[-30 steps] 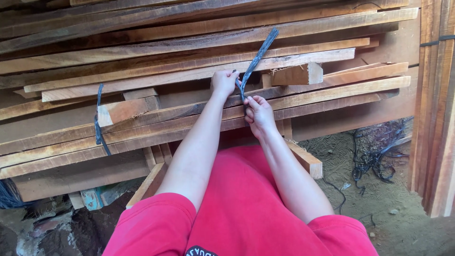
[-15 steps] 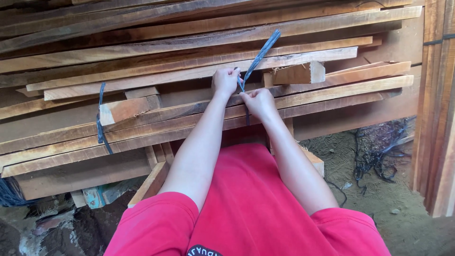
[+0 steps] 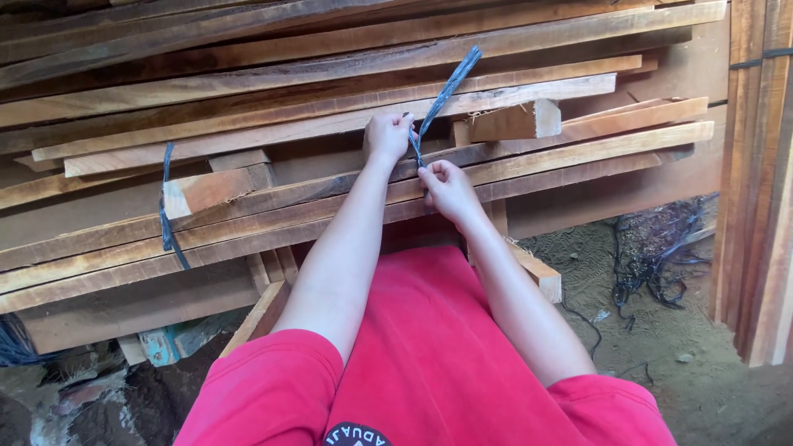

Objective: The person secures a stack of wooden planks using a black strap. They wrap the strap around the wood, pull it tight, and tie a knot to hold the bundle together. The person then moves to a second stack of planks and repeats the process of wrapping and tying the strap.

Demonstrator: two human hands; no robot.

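Observation:
A stack of long rough wooden planks (image 3: pixel 330 107) lies across the view in front of me. A dark blue twisted strap (image 3: pixel 447 92) runs up and to the right over the planks. My left hand (image 3: pixel 388 135) is closed around the strap's lower part at the edge of a plank. Just below and to the right, my right hand (image 3: pixel 446 186) pinches the strap's bottom end against the bundle. Both forearms reach forward over my red shirt (image 3: pixel 429 355).
A second blue strap (image 3: pixel 168 206) wraps the planks at the left beside a short wood block (image 3: pixel 211 188). Another block (image 3: pixel 516 121) sits right of my hands. Upright boards (image 3: pixel 764 182) stand at the right. Tangled dark cord (image 3: pixel 661 248) lies on the dirt ground.
My right hand has moved up closer to the left hand on the strap. The view has shifted slightly; the strap stays taut over the planks.

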